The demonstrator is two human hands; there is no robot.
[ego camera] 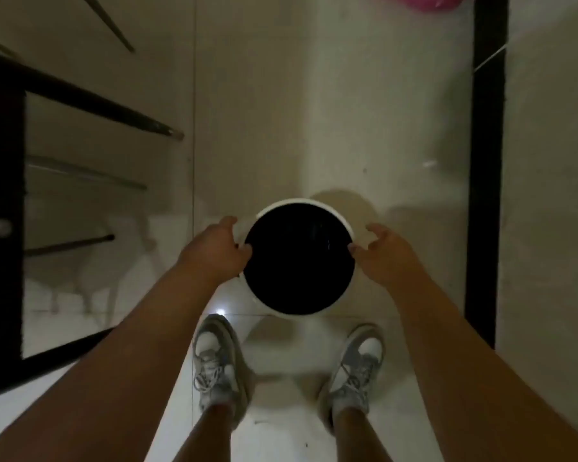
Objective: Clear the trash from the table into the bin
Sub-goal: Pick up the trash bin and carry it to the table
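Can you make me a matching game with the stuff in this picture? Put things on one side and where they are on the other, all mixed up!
Things:
1. bin
2. left hand
3. pink thing
4. shoes

Places:
A. top edge of the picture, far away
B. on the floor, nearer to the person than the bin
C. on the floor between both hands
D. gripping the bin's rim on one side

Pairs: 1-C, 2-D, 3-A, 4-B
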